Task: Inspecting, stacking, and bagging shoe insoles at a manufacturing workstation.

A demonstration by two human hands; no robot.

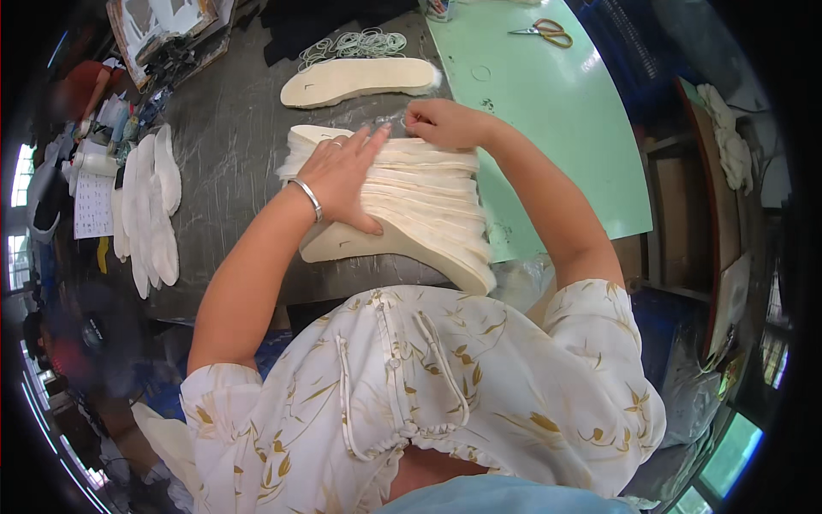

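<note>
A stack of cream, fleecy insoles (419, 193) stands on edge on the dark table, pressed together in a row. My left hand (342, 176) spans it, thumb on the near insole and fingers reaching over the far side, gripping the row. At the far edge of the stack, my right hand (441, 124) is closed, its fingertips pinched near my left fingertips. A thin pale loop shows by those fingertips, too small to make out. Beyond my hands lies a single insole (360, 83), flat side up with a small dark mark.
Behind the single insole is a heap of pale thin bands (364, 44), by dark cloth (312, 24). Several white fleecy insoles (147, 214) lie at the left edge. Scissors (546, 33) rest on the green mat (556, 128) at the right.
</note>
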